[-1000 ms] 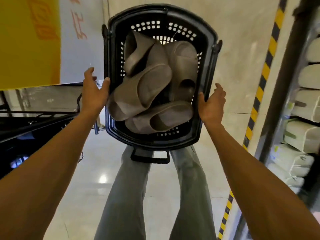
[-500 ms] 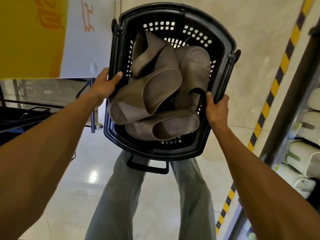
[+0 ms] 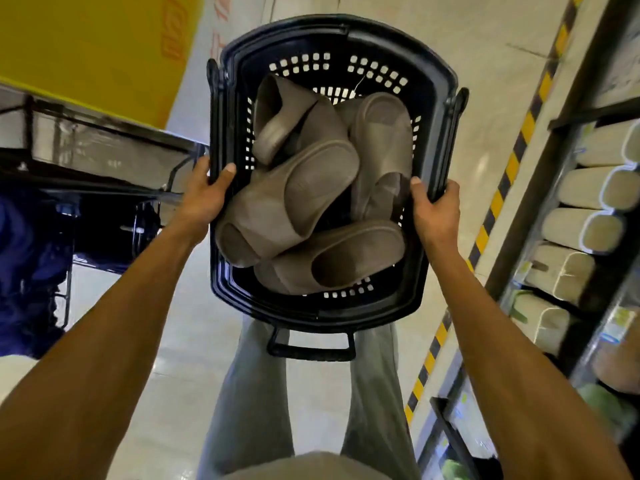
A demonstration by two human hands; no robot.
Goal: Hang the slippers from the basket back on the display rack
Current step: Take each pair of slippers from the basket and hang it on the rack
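Left hand (image 3: pixel 204 199) and right hand (image 3: pixel 437 211) each clamp a side rim of the black basket (image 3: pixel 398 303), where the brown slippers (image 3: pixel 311 202) lie heaped. Still the carrying step, seemingly; next, free one hand and lift a slipper toward the display rack (image 3: pixel 568 216) alongside.

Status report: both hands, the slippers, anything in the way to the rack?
Left hand grips basket left rim, right hand grips right rim. Brown slippers piled in basket, none hung yet. Display rack at right, path looks free.
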